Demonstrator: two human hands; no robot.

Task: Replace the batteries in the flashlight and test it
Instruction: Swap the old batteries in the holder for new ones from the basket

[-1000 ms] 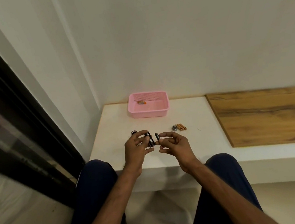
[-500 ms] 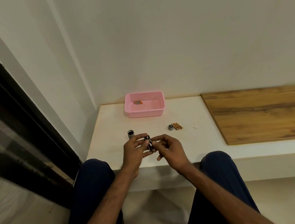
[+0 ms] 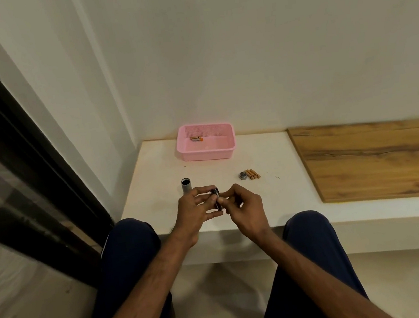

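Currently black battery holder [image 3: 216, 198] held between both hands above front edge of desk [image 3: 153, 181]. Left hand [image 3: 196, 212] curled round holder's left side; right hand [image 3: 246, 207] pinched against its right side. Grey flashlight tube [image 3: 186, 186] stood upright just behind left hand, open end up. End cap [image 3: 243, 175] and three orange batteries [image 3: 253, 173] laid touching, mid-desk. Pink basket [image 3: 206, 155] set at back edge, loose batteries [image 3: 196, 139] inside. Wooden board [image 3: 377, 159] laid at right.

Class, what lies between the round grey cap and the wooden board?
Head view: orange batteries lie beside the cap; then white ledge, almost bare, reaches the wooden board.
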